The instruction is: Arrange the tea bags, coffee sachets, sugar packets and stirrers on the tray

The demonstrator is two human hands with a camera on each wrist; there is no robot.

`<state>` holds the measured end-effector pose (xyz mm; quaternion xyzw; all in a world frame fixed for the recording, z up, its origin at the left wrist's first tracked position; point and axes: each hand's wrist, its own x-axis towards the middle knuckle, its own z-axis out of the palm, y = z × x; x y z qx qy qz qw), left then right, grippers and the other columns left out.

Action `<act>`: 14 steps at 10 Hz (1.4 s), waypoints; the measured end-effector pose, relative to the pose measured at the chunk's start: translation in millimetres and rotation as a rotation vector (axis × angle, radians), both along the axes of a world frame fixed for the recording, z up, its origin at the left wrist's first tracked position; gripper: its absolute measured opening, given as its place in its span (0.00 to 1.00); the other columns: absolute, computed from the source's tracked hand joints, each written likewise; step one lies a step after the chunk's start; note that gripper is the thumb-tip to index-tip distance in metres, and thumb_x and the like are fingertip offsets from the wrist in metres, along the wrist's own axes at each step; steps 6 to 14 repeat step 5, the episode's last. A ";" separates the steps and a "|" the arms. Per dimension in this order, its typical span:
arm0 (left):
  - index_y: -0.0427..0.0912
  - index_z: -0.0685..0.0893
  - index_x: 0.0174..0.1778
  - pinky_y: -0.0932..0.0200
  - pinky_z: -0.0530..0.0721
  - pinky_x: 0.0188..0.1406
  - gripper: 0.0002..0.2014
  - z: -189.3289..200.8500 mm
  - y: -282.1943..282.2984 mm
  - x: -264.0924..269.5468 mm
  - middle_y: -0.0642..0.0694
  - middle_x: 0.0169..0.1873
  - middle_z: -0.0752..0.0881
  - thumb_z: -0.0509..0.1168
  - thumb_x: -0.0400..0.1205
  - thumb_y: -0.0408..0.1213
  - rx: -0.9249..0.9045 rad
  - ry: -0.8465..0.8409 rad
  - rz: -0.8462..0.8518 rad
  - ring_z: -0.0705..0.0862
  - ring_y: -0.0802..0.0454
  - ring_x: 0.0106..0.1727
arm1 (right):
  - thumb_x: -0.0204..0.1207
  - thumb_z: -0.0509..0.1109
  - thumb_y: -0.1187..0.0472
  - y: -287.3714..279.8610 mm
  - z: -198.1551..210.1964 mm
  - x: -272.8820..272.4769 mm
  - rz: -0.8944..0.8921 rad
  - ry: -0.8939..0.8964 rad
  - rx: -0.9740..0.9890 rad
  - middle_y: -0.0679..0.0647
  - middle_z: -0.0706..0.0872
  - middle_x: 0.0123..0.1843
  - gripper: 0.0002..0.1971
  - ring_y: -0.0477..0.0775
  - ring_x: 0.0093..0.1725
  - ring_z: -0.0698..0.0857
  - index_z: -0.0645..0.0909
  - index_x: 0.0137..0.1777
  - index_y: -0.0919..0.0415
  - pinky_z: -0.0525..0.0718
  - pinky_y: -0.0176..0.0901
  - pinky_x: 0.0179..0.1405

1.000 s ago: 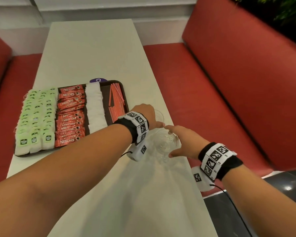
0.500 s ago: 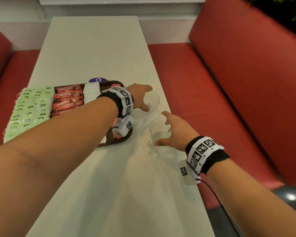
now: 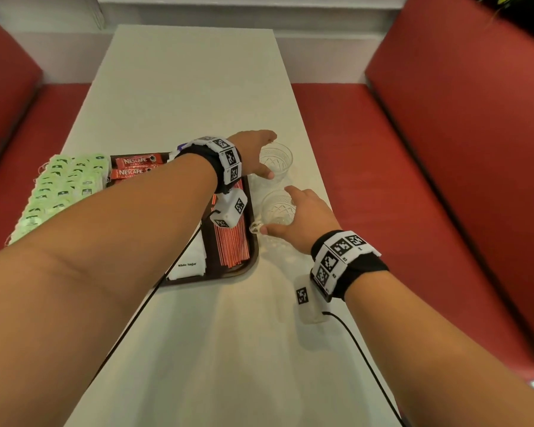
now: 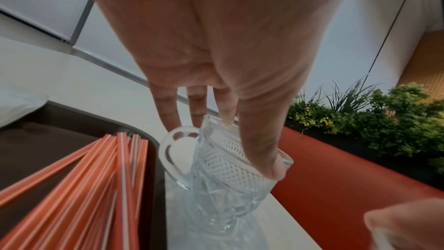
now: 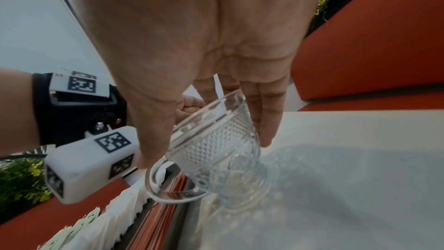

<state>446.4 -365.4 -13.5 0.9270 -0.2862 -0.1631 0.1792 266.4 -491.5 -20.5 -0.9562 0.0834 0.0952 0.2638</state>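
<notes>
Head view: a brown tray (image 3: 244,266) sits on the white table (image 3: 185,87), carrying, from left to right, green tea bags (image 3: 65,186), red Nescafé coffee sachets (image 3: 136,167), white sugar packets (image 3: 187,268) and orange-and-white stirrers (image 3: 232,245); the left forearm covers much of the tray. Two cut-glass mugs stand on the table just beside the tray's right edge. The left hand (image 3: 253,152) grips the far glass mug (image 3: 276,160) around its rim. The right hand (image 3: 305,220) grips the near glass mug (image 3: 276,208), thumb at the side facing the tray. Red bench seats (image 3: 383,149) flank the table. Left wrist view: the left hand (image 4: 216,54) reaches down over the far glass mug (image 4: 228,174); the thumb (image 4: 266,145) presses the rim on one side and the fingers (image 4: 168,109) curl behind the opposite side. The mug's handle points toward the stirrers (image 4: 96,187) on the tray (image 4: 157,178). The mug's foot rests on the table. Right wrist view: the right hand (image 5: 216,45) holds the near glass mug (image 5: 216,151) between the thumb (image 5: 153,136) and the fingers (image 5: 264,117). The mug is tilted, its foot touching the table (image 5: 348,178), its handle over the tray edge beside the stirrers (image 5: 156,221) and sugar packets (image 5: 115,216).
</notes>
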 end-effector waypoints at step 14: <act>0.46 0.60 0.85 0.50 0.73 0.72 0.48 -0.8 10.1 -17.0 0.43 0.78 0.74 0.80 0.73 0.47 -0.026 -0.029 0.043 0.75 0.43 0.76 | 0.63 0.79 0.31 15.9 6.2 0.1 -0.091 0.041 0.023 0.60 0.68 0.81 0.59 0.60 0.77 0.72 0.54 0.87 0.57 0.75 0.52 0.72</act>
